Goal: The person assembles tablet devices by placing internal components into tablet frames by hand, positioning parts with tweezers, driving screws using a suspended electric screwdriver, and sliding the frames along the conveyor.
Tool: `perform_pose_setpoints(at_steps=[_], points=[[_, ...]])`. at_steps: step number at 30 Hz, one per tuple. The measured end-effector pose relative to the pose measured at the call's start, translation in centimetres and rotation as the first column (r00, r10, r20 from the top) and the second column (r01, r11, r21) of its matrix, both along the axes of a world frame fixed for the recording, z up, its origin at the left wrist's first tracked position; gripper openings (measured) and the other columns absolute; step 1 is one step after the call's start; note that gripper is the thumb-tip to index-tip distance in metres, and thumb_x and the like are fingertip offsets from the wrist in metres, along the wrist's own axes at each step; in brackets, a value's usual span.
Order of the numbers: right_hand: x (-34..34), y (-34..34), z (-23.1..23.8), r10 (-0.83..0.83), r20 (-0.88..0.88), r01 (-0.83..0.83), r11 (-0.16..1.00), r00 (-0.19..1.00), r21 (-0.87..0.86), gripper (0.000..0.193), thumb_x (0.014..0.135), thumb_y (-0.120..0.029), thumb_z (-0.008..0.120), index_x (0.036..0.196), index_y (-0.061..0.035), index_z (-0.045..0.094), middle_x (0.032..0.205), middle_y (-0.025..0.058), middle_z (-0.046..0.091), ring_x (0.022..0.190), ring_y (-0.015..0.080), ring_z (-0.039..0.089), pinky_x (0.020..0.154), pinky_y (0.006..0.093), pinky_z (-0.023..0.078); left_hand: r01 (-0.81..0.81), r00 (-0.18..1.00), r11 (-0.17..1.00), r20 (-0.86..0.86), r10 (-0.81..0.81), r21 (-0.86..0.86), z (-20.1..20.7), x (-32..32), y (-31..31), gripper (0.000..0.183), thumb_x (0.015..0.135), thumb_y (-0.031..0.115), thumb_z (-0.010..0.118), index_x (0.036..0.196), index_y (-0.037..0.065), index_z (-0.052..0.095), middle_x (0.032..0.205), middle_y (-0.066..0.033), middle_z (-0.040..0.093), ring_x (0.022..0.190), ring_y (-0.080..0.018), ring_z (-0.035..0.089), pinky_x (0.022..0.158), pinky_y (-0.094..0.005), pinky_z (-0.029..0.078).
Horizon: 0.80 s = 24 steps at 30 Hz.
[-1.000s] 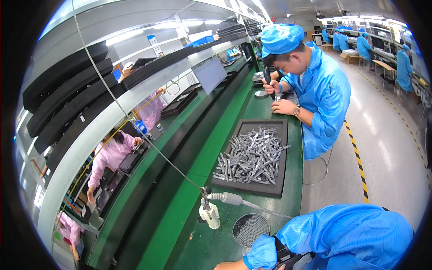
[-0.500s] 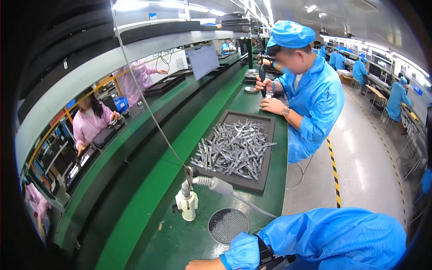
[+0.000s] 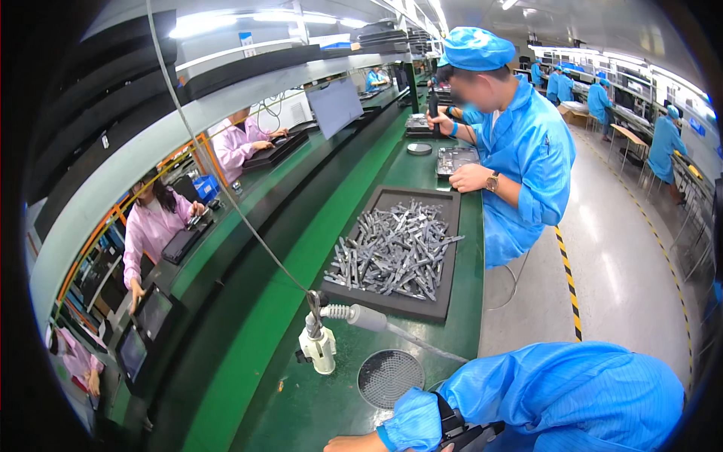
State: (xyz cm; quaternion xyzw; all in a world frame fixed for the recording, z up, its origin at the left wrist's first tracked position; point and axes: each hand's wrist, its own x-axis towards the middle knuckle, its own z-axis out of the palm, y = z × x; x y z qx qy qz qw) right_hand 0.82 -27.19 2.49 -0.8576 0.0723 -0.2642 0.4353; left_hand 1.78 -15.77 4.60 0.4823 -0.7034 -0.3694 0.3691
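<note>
My right forearm, in a blue sleeve (image 3: 557, 384) with a black strap, reaches in from the lower right. Only the back of my right hand (image 3: 354, 443) shows at the bottom edge; its fingers are cut off, so what they hold is hidden. My left hand is out of the picture. Closest to the right hand is a round dish (image 3: 390, 379) with a gridded, pitted inside, lying on the green bench (image 3: 301, 407). Beside it, a cream-coloured fitting (image 3: 321, 351) hangs on a wire, with a grey cable plug (image 3: 367, 317) attached.
Beyond the dish lies a black tray (image 3: 444, 297) heaped with small grey metal parts (image 3: 392, 248). A co-worker in blue (image 3: 520, 158) sits at the bench's right side, holding a black tool over a metal part (image 3: 456, 160). People in pink work across the bench. A shelf rail runs along the left.
My view has shifted slightly, and my right hand appears a little farther right. The co-worker's tool hand has lifted off the metal part. Across the bench, a person in pink reaches to a dark panel.
</note>
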Motion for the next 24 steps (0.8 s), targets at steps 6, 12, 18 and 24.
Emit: perform_pose_setpoints(at_steps=[6,12,18,24], points=[[0.1,0.0,0.3,0.007,-0.02,-0.008,1.0,1.0,-0.016,0.016,0.083,-0.024,0.06,0.082,-0.01,0.067,0.071,0.0097,0.066,0.064,0.0289,0.063,0.056,0.0388,0.048,0.052,0.997,0.965,-0.034,-0.062,-0.258,-4.2,1.0,0.2,0.014,0.084,0.01,0.066,0.09,-0.002,0.064,0.068,-0.0156,0.055,0.052,-0.0284,0.049,0.05,-0.0363,0.04],[0.1,0.0,-0.4,-0.026,0.024,0.028,0.999,0.999,-0.043,0.016,0.084,-0.024,0.058,0.082,-0.0098,0.067,0.072,0.0103,0.066,0.065,0.0297,0.063,0.056,0.04,0.047,0.012,1.0,0.967,0.005,-0.011,-0.253,-3.7,0.8,0.8,0.018,0.08,0.013,0.069,0.082,-0.003,0.061,0.064,-0.0153,0.054,0.052,-0.0284,0.048,0.05,-0.0372,0.039],[0.1,0.1,-0.3,-0.013,-0.009,0.013,0.999,1.0,-0.041,0.017,0.084,-0.024,0.058,0.083,-0.0096,0.067,0.073,0.0109,0.066,0.066,0.0303,0.063,0.057,0.0405,0.048,-0.017,0.999,0.963,0.044,0.03,-0.269,-2.5,0.9,0.3,0.024,0.077,0.017,0.073,0.074,-0.003,0.059,0.06,-0.015,0.053,0.051,-0.0283,0.048,0.05,-0.0381,0.039],[0.2,-0.1,0.2,-0.012,-0.009,0.012,0.999,1.0,-0.053,0.017,0.085,-0.023,0.057,0.084,-0.0089,0.067,0.075,0.011,0.066,0.068,0.0303,0.063,0.059,0.0398,0.048,-0.053,0.997,0.964,0.047,0.068,-0.261,-2.4,0.3,0.4,0.03,0.074,0.019,0.076,0.068,-0.003,0.057,0.057,-0.0147,0.052,0.05,-0.0282,0.047,0.05,-0.0389,0.038]])
